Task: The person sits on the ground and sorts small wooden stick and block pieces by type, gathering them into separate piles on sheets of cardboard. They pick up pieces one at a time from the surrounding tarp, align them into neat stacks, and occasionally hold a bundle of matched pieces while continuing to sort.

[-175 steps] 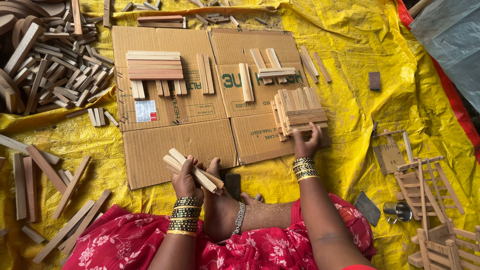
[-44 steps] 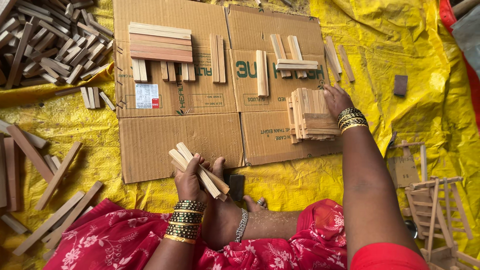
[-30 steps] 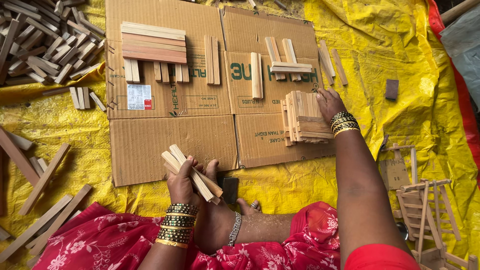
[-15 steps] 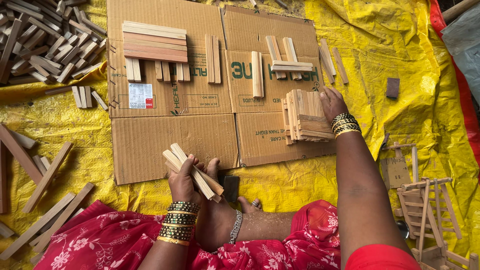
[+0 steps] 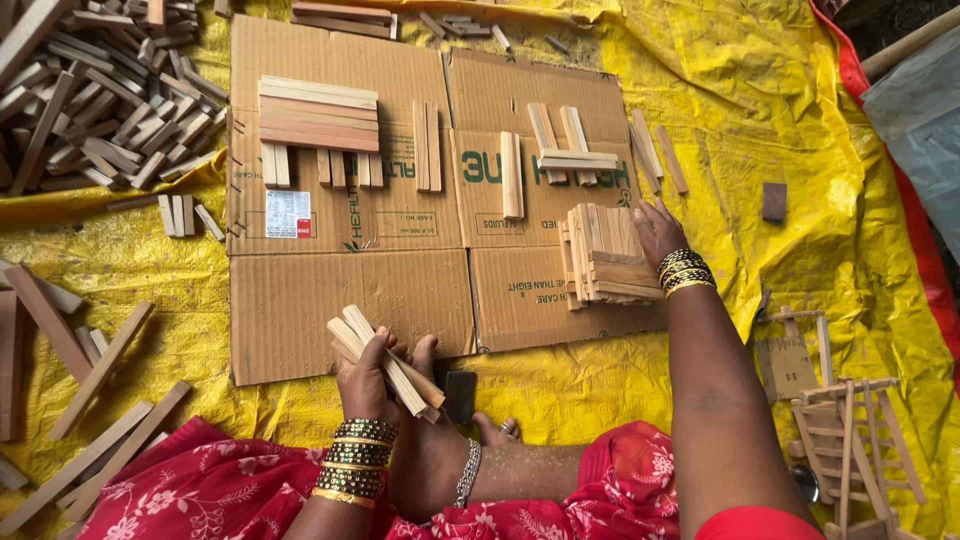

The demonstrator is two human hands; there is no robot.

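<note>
My left hand [image 5: 368, 378] grips a small bundle of short wooden sticks [image 5: 385, 362], held slanting over the near edge of the flattened cardboard [image 5: 330, 300]. My right hand [image 5: 655, 228] reaches out to a crisscross stack of short wooden pieces [image 5: 603, 258] on the cardboard's right part, fingers resting against the stack's far right side. Both wrists wear gold and dark bangles. My bare foot [image 5: 440, 440] lies between the hands.
A layered stack of longer slats [image 5: 318, 115] and loose stick pairs [image 5: 428, 146] lie farther back on the cardboard. A heap of wooden blocks [image 5: 90, 100] sits far left, long slats [image 5: 90, 370] near left, small wooden ladder frames [image 5: 850, 450] near right on the yellow tarp [image 5: 800, 130].
My right hand has shifted slightly along the stack of pieces; my left hand keeps the bundle in about the same place. Compared with the oldest frame, the right hand moved farther up the stack's right side.
</note>
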